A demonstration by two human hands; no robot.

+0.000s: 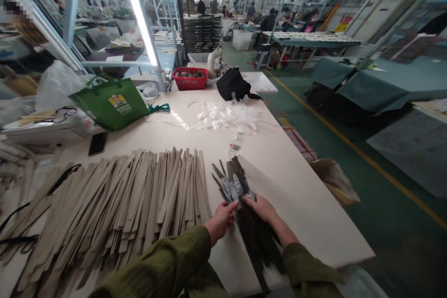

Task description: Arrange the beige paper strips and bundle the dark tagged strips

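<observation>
My left hand is closed at the left side of a bundle of dark strips, its thumb and fingers pinching the edge. On the other side my right hand grips the same bundle, thumb pointing inward. Grey, shiny wrapping surrounds the upper part, and several dark strip ends fan out above it. A wide pile of beige strips lies to the left of my hands. Beyond the bundle stands a small clear bottle.
White ribbon scraps lie farther back on the pale table. A green bag, a phone, a red basket and a black cloth item stand around them. The table's right edge borders a green floor.
</observation>
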